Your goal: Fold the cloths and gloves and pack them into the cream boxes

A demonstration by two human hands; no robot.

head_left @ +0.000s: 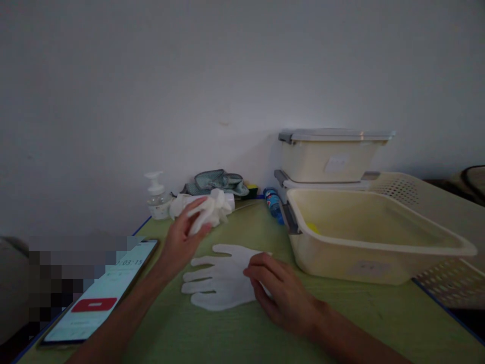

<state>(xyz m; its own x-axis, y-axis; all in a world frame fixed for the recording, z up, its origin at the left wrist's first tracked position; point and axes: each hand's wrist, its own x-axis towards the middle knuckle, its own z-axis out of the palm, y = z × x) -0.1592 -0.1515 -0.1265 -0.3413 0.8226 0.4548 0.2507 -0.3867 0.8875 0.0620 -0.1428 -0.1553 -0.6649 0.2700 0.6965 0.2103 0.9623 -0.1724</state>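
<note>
A white glove (222, 275) lies flat on the green table (235, 333), fingers pointing left. My right hand (282, 293) rests on its cuff end with fingers curled down, pressing it. My left hand (182, 242) reaches forward and pinches a crumpled white glove (210, 208) that is part of a small white pile.
A cream tub (371, 242) with a yellow thing inside stands at the right, lidded bins (333, 156) stacked behind it, perforated baskets (447, 283) beside it. A pump bottle (156, 197), grey-green cloth (215, 181) and blue bottle (273, 205) line the wall. A phone (102, 293) showing a timer lies left.
</note>
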